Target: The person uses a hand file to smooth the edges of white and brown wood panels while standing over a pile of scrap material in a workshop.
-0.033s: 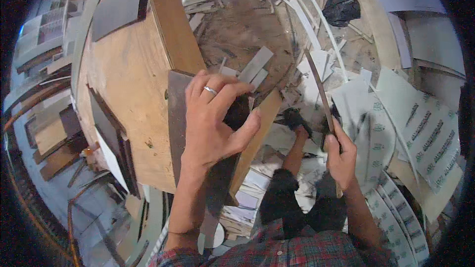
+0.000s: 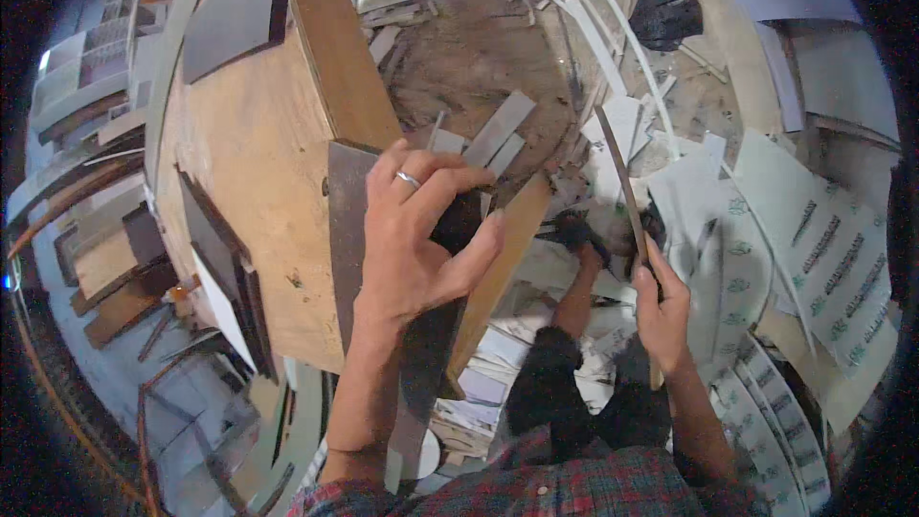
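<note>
A long, narrow, dark file (image 2: 623, 182) slants up and away from my right hand (image 2: 662, 311), whose fingers wrap round its lower part. A pale wooden end (image 2: 656, 375) shows below that fist. My left hand (image 2: 416, 239), with a ring on one finger, lies over a dark grey-faced board (image 2: 347, 230) along the side of a plywood box (image 2: 258, 172). Its fingers bend toward the right and the thumb stands apart from them. A dark gap shows between thumb and forefinger. What the fingertips touch is partly hidden.
Another dark sheet (image 2: 235, 10) lies on the box's far part. Offcuts (image 2: 500, 129) and long pale strips (image 2: 613, 10) litter the floor beyond, near a crumpled black bag (image 2: 665, 17). Printed pale sheets (image 2: 814, 258) lie at right. More boards (image 2: 105, 268) lie at left.
The view has shifted very slightly, so everything appears a little displaced. Both hands keep the same pose, and the file stays in my right hand.
</note>
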Tool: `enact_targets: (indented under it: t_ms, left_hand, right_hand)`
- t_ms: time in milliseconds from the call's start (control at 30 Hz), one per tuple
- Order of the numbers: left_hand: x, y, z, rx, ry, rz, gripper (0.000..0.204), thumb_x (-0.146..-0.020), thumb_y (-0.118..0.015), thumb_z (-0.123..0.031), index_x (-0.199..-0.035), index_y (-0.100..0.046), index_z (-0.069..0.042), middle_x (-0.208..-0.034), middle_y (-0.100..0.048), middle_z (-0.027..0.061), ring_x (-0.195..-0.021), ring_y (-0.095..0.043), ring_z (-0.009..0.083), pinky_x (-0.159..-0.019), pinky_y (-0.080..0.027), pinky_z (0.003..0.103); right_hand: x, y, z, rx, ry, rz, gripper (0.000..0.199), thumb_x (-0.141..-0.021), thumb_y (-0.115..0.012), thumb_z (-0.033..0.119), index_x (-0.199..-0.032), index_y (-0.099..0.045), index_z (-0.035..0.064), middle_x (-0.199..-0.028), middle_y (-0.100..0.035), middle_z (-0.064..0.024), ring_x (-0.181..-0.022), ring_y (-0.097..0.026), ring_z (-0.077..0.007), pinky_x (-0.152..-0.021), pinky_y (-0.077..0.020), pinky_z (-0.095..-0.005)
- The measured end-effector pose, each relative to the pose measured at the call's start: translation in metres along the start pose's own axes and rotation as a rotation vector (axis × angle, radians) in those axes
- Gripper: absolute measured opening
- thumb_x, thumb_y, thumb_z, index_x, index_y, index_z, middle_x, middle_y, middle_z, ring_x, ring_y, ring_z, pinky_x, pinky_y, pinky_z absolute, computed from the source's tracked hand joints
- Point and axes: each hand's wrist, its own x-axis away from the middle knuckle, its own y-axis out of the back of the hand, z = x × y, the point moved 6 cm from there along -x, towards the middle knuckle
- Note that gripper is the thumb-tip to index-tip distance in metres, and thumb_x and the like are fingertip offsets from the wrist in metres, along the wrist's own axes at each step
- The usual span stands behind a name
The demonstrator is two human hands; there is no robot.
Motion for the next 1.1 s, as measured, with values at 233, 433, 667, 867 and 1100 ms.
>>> enact_targets:
  t_ms: [233,433,667,867,1100]
  left_hand:
    - [0.005,0.0,0.0,0.015,-0.013,-0.083,0.019,-0.069,-0.08,-0.011,-0.088,-0.074,-0.008,-0.091,-0.071,0.0065,-0.087,-0.066,0.0261,-0.096,-0.049,0.046]
    - [0.004,-0.003,-0.001,-0.006,0.03,-0.074,0.013,-0.071,-0.08,-0.01,-0.082,-0.074,-0.008,-0.084,-0.072,0.0051,-0.082,-0.067,0.0242,-0.096,-0.05,0.046]
    - [0.005,0.008,0.011,0.16,0.191,-0.174,0.011,-0.092,-0.066,-0.009,-0.086,-0.073,-0.004,-0.089,-0.074,0.0068,-0.088,-0.068,0.0237,-0.106,-0.046,0.049]
    - [0.04,0.038,0.038,0.186,0.35,-0.353,0.029,-0.097,-0.061,-0.009,-0.123,-0.065,0.003,-0.126,-0.065,0.0189,-0.12,-0.059,0.0309,-0.107,-0.043,0.041]
    - [0.132,0.039,0.076,0.066,0.628,-0.402,0.055,-0.09,-0.072,-0.012,-0.14,-0.054,0.004,-0.133,-0.06,0.0207,-0.125,-0.058,0.0314,-0.108,-0.043,0.039]
  right_hand:
    - [-0.005,0.011,-0.07,0.047,-0.052,0.174,0.047,-0.097,-0.06,0.008,-0.144,-0.057,0.0006,-0.157,-0.041,-0.0311,-0.151,-0.035,-0.0404,-0.124,-0.0231,-0.0443]
    - [-0.034,0.053,-0.099,-0.107,-0.301,0.195,0.046,-0.101,-0.055,0.011,-0.146,-0.055,0.001,-0.135,-0.064,-0.0197,-0.122,-0.059,-0.0234,-0.105,-0.0436,-0.0359]
    - [-0.046,0.092,-0.119,-0.092,-0.32,0.181,0.047,-0.104,-0.052,0.014,-0.147,-0.052,-0.0049,-0.132,-0.061,-0.0159,-0.118,-0.056,-0.0206,-0.101,-0.0416,-0.0324]
    - [-0.054,0.107,-0.121,-0.002,-0.126,0.219,0.043,-0.104,-0.055,0.012,-0.146,-0.054,0.0042,-0.071,-0.047,0.0069,-0.053,-0.038,-0.0009,-0.046,-0.0314,-0.0208]
    - [-0.06,-0.025,0.074,-0.205,-0.066,0.37,0.042,-0.09,-0.07,0.003,-0.13,-0.058,0.0045,-0.116,-0.068,-0.0041,-0.077,-0.06,-0.0082,-0.069,-0.0512,-0.0249]
